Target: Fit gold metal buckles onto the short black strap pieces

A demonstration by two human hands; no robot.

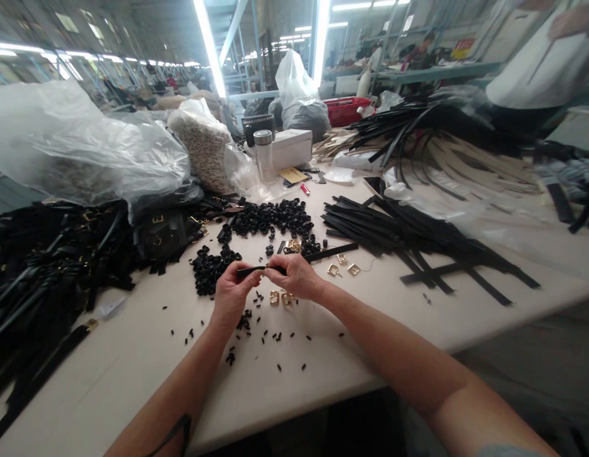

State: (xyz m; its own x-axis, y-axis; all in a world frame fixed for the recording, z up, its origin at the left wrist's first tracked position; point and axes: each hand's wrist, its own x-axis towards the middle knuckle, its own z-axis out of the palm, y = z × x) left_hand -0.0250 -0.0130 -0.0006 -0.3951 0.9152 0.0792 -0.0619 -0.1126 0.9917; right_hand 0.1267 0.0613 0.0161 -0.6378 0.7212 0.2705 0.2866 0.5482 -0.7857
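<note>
Left hand [231, 291] and right hand [298, 277] pinch a strap [252, 271] at centre frame.
Both hands are closed, fingertips nearly meeting on the thin black strap, held just above the table [132, 355]; its far end trails right along the tabletop. It looks light, limp and smooth, so likely best gripped flat between thumb and finger near the end. Black bits [270, 336] lie scattered nearest. Gold buckles [280, 297] sit under the hands. Beyond are black loops [270, 219], a strap pile [394, 231] at right, and bags [85, 146] upper left.
</note>
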